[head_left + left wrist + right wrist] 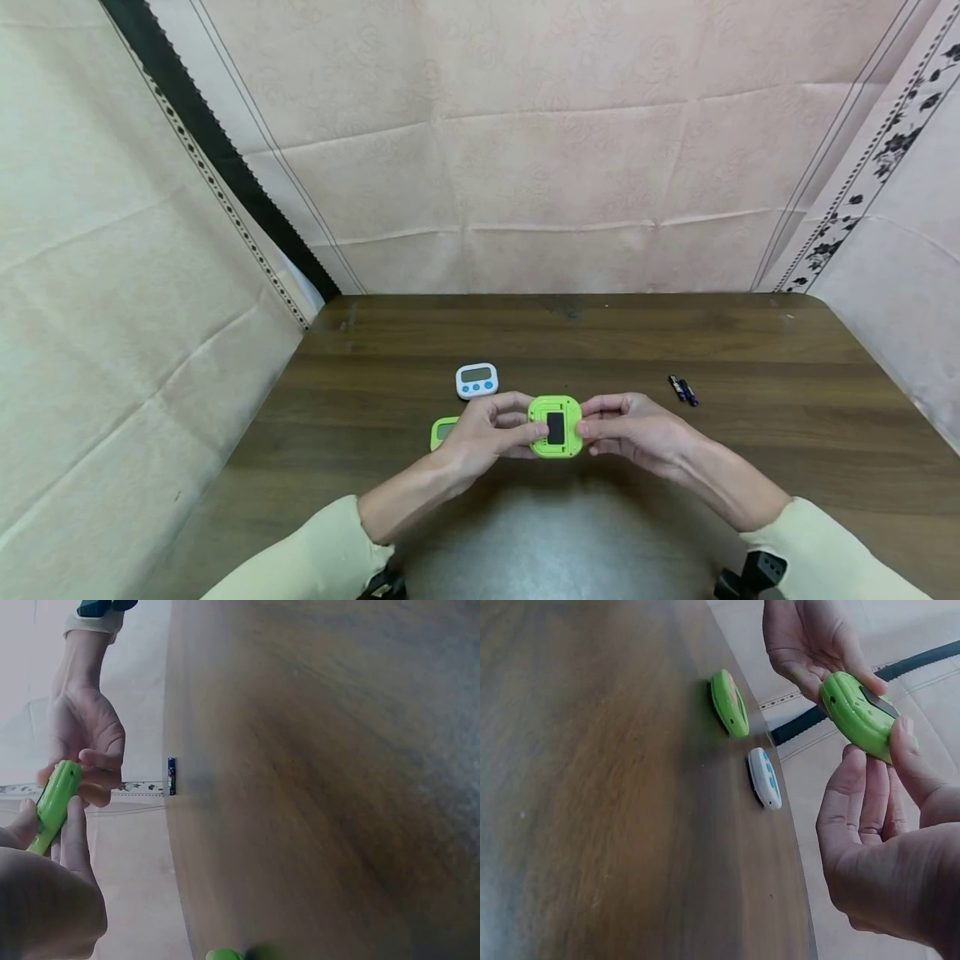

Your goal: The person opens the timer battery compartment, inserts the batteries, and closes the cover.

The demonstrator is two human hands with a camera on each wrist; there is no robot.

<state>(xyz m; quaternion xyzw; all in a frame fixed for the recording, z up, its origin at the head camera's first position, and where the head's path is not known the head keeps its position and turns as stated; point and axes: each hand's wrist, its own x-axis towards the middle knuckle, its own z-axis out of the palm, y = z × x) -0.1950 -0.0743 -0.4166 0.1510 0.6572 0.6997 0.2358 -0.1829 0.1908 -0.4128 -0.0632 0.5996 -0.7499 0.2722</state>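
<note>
Above the table, both hands hold a lime-green digital timer [557, 404], its back turned up with a black rectangle in the middle. My left hand [491, 435] pinches its left side, thumb on the back near the black rectangle. On the opposite edge, my right hand [637, 429] pinches with thumb and fingers. The right wrist view shows the timer [855, 716] tilted, with the right thumb on its back. A second green timer [442, 430] lies on the table, partly hidden by the left hand. Just beyond that hand is a white timer [477, 380] with blue buttons.
Two small dark batteries [683, 390] lie side by side on the brown wooden table [375, 350], right of the hands. Pale cloth [540, 167] hangs behind the table's far edge and along both sides.
</note>
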